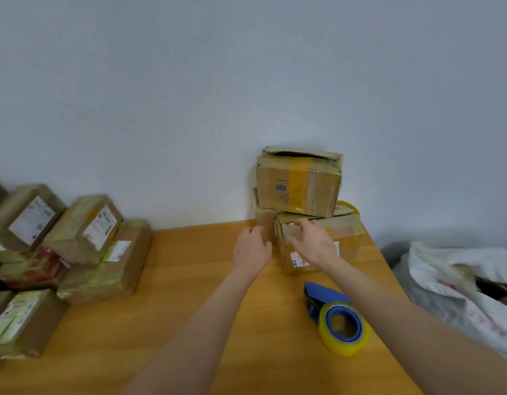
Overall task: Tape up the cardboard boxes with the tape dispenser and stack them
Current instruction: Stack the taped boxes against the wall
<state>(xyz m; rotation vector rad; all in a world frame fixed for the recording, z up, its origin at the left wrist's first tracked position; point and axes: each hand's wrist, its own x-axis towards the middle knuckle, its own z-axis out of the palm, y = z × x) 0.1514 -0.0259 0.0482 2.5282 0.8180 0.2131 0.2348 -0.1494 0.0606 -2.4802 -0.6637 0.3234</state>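
Head view, near to far. Wooden counter (pixel 189 309) with a tape dispenser (pixel 336 317) lying near its right edge: blue body, yellow-tinted roll facing the camera, held by neither hand. Both bare forearms reach forward past it. Left hand (pixel 252 249), fingers straight and loosely together, holding nothing, fingertips at the left side of the stack. Right hand (pixel 312 243), fingers spread and relaxed over the upper front of the front box (pixel 346 232); contact is probable, though motion blur keeps it uncertain. The front box stands on the counter and bears a white label. Just behind it to the left, a rear box (pixel 263 220) is partly hidden. A top box (pixel 298 183), banded with yellow tape and with a crumpled upper edge, rests across both, against the pale wall (pixel 246 81). Far left: pile of taped boxes (pixel 84 232) with white labels. Right, beyond the counter: white bag (pixel 460 275)
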